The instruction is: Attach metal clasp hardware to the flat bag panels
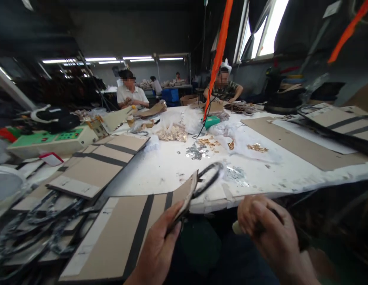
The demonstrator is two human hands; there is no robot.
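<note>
My left hand [160,241] pinches the raised edge of a beige panel [121,229] with dark stripes and a white strip along one end. The panel lies partly on the table, its right edge bent upward. A dark loop handle [209,176] sticks out beyond that edge over the table. Off the table's front edge, apart from the panel, my right hand [267,225] is closed in a fist. From it pokes the pale rounded end [237,227] of something whose rest is hidden by the fingers.
Striped panels [95,166] with dark handles [53,221] are stacked at left, near a green-topped machine [47,136]. Silver metal pieces [197,151] and gold ones [257,147] lie on the white table [154,170]. An orange strip [218,55] hangs down. Two people sit across the table.
</note>
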